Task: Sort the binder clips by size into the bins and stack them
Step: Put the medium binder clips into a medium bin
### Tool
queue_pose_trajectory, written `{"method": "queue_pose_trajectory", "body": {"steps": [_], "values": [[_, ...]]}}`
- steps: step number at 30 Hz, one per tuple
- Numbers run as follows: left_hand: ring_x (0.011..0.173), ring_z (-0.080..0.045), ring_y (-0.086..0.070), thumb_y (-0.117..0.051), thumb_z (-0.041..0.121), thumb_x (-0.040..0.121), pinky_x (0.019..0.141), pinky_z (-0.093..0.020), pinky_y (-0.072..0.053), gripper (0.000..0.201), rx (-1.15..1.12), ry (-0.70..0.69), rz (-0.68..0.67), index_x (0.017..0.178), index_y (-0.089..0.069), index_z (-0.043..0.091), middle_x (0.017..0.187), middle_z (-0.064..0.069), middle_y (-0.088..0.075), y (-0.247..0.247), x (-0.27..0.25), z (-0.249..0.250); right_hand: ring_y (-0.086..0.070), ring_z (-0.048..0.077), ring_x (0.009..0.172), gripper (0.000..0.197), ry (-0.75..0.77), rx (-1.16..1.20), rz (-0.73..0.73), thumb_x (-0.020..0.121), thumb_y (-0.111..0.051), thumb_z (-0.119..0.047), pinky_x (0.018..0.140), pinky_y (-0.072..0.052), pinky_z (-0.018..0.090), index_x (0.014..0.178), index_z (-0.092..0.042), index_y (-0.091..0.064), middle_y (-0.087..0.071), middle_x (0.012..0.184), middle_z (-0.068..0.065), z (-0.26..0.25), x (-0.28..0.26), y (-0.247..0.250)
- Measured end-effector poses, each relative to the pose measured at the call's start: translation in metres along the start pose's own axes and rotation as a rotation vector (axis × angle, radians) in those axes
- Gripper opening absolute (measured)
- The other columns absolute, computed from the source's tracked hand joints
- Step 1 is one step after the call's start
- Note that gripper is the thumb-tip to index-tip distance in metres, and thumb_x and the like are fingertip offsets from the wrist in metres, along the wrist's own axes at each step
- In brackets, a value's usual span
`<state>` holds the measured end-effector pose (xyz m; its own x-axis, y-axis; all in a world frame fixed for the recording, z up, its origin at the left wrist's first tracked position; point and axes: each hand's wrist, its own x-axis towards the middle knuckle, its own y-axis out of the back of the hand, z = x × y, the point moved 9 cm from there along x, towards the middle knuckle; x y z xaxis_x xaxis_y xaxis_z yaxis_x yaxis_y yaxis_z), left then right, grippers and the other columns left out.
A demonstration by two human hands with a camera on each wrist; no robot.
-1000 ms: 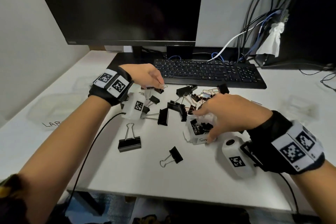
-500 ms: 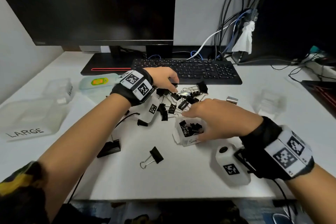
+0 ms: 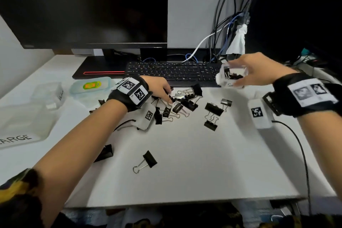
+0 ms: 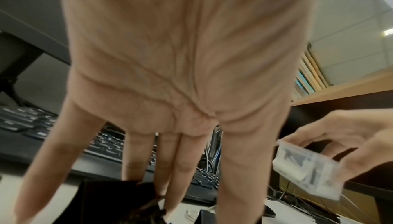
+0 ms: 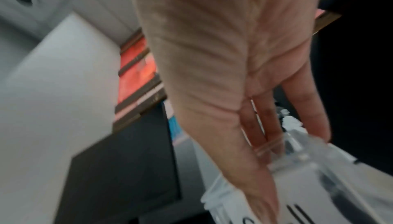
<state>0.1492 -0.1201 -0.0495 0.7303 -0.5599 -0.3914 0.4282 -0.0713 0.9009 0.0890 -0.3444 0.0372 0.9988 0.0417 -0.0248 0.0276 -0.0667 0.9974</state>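
Black binder clips of mixed sizes lie in a pile in front of the keyboard. My left hand rests on the pile's left side with straight, spread fingers touching the clips. My right hand grips the small clear bin, which holds several small clips and hangs tilted above the keyboard's right end. That bin also shows in the left wrist view and the right wrist view. Loose clips lie apart: one right of the pile, one nearer me, a large one by my left forearm.
A clear bin labelled LARGE and a smaller clear bin stand at the left, with a lidded container behind them. The keyboard, a monitor and cables fill the back. A wrist cable trails on the right.
My right hand has lifted the small bin off the table and carried it up and to the right, over the keyboard's end. My left hand stays on the pile.
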Motion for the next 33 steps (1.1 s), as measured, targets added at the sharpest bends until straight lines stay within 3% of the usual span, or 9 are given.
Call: {"method": "queue_pose_trajectory", "body": {"steps": [3,10,13,17,20,23,27,30,33], "values": [[0.105,-0.015,-0.052,-0.064,0.042,0.088,0.095,-0.027,-0.04,0.051,-0.002,0.012,0.0,0.129,-0.059,0.012,0.125,-0.002,-0.058,0.0,0.0,-0.001,-0.054,0.031,0.118,0.062,-0.073,-0.04,-0.034,0.078,-0.079,-0.024,0.098,-0.047,0.049,0.135,-0.017,-0.055,-0.056,0.134,0.011,0.017,0.018,-0.021],[0.116,-0.018,-0.051,-0.064,0.039,0.089,0.097,-0.025,-0.037,0.055,-0.016,0.028,0.012,0.135,-0.054,0.012,0.131,-0.002,-0.055,0.0,-0.001,0.001,-0.035,0.024,0.14,0.072,-0.068,0.054,-0.22,0.087,-0.069,-0.014,0.114,-0.03,0.039,0.15,-0.017,-0.033,-0.038,0.153,0.005,0.014,0.032,-0.068],[0.106,-0.015,-0.051,-0.064,0.039,0.089,0.094,-0.024,-0.038,0.053,-0.028,0.024,0.015,0.134,-0.056,0.012,0.126,-0.001,-0.058,0.0,0.0,0.0,-0.036,0.025,0.14,0.075,-0.077,0.06,-0.215,0.087,-0.07,-0.018,0.113,-0.03,0.039,0.151,-0.018,-0.032,-0.037,0.154,0.005,0.011,0.033,-0.069],[0.099,-0.013,-0.051,-0.066,0.039,0.087,0.091,-0.025,-0.04,0.051,-0.038,0.015,0.009,0.13,-0.059,0.013,0.109,0.004,-0.056,-0.002,0.002,-0.002,-0.033,0.025,0.142,0.089,-0.144,0.095,-0.182,0.073,-0.082,-0.033,0.114,-0.028,0.04,0.149,-0.017,-0.037,-0.036,0.154,0.005,0.021,0.021,-0.051],[0.101,-0.013,-0.05,-0.067,0.042,0.086,0.096,-0.027,-0.04,0.054,-0.023,0.005,0.004,0.131,-0.058,0.012,0.114,0.003,-0.057,-0.003,0.003,-0.001,-0.036,0.027,0.14,0.103,-0.283,0.06,-0.188,0.059,-0.088,-0.046,0.109,-0.035,0.042,0.147,-0.022,-0.039,-0.038,0.152,0.005,0.047,0.005,-0.034],[0.102,-0.012,-0.049,-0.067,0.042,0.086,0.097,-0.027,-0.04,0.056,-0.01,0.0,0.004,0.132,-0.057,0.012,0.118,0.002,-0.056,-0.003,0.002,0.0,-0.042,0.025,0.136,0.111,-0.429,-0.057,-0.308,0.05,-0.089,-0.052,0.107,-0.039,0.042,0.146,-0.03,-0.038,-0.043,0.149,-0.001,0.068,-0.013,-0.036],[0.104,-0.013,-0.049,-0.068,0.042,0.085,0.1,-0.029,-0.04,0.057,-0.005,0.003,0.003,0.133,-0.056,0.012,0.127,-0.002,-0.057,-0.004,0.002,0.001,-0.055,0.024,0.118,0.104,-0.488,-0.058,-0.449,0.058,-0.09,-0.042,0.094,-0.045,0.034,0.147,-0.031,-0.037,-0.057,0.135,0.002,0.072,-0.023,-0.058],[0.109,-0.015,-0.051,-0.068,0.043,0.085,0.102,-0.031,-0.041,0.058,-0.001,0.007,0.002,0.133,-0.056,0.013,0.127,-0.001,-0.056,-0.004,0.0,0.002,-0.052,0.022,0.102,0.091,-0.462,-0.055,-0.439,0.066,-0.087,-0.032,0.084,-0.045,0.03,0.144,-0.028,-0.041,-0.053,0.138,0.002,0.064,-0.025,-0.064],[0.104,-0.013,-0.05,-0.068,0.043,0.085,0.097,-0.026,-0.041,0.058,-0.006,0.005,0.0,0.133,-0.056,0.013,0.119,0.002,-0.056,-0.005,-0.002,0.003,-0.051,0.022,0.1,0.09,-0.428,-0.052,-0.375,0.067,-0.086,-0.03,0.081,-0.046,0.033,0.144,-0.027,-0.04,-0.051,0.139,0.002,0.057,-0.026,-0.059]]}}
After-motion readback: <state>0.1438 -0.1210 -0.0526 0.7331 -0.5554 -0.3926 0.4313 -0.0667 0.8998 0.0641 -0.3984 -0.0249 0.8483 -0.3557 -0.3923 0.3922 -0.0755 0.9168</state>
